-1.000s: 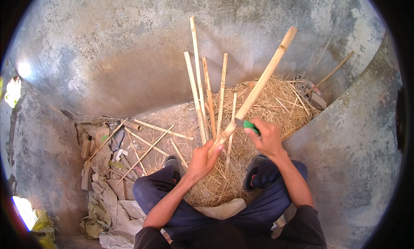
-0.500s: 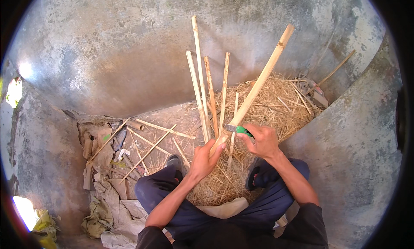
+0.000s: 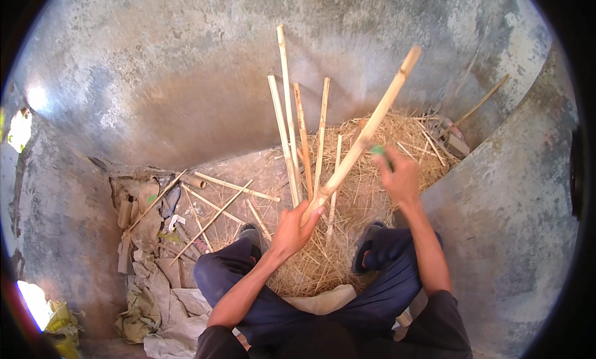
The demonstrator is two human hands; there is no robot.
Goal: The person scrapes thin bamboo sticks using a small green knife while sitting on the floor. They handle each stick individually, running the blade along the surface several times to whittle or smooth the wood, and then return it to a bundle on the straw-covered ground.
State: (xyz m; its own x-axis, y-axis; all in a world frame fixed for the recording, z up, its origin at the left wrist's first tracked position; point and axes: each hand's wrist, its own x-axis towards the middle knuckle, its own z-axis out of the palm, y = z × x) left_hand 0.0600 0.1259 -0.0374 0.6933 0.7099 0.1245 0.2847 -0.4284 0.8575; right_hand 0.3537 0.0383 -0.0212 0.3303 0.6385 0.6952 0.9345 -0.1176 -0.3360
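My left hand (image 3: 292,231) is closed round the lower end of a long, pale bamboo stick (image 3: 377,118). The stick slants up and to the right, away from me. Beside its middle, my right hand (image 3: 402,177) grips a green-handled blade tool (image 3: 377,150), blurred by motion. That hand is a little apart from the stick. Its blade can hardly be made out now. To the left of the held stick, several narrower bamboo strips (image 3: 289,110) stand up, with the far wall behind their tops.
A heap of straw-like shavings (image 3: 397,132) lies beyond and below my hands. Loose sticks (image 3: 217,216) are scattered on the floor at the left, near crumpled sacking (image 3: 177,312). Rough grey walls (image 3: 155,79) rise close on the far side and right. My shod feet (image 3: 367,247) flank the shavings.
My right hand has moved up and to the right with the green-handled tool, off the stick's lower part. The stick has turned slightly about its length. My left hand keeps its hold.
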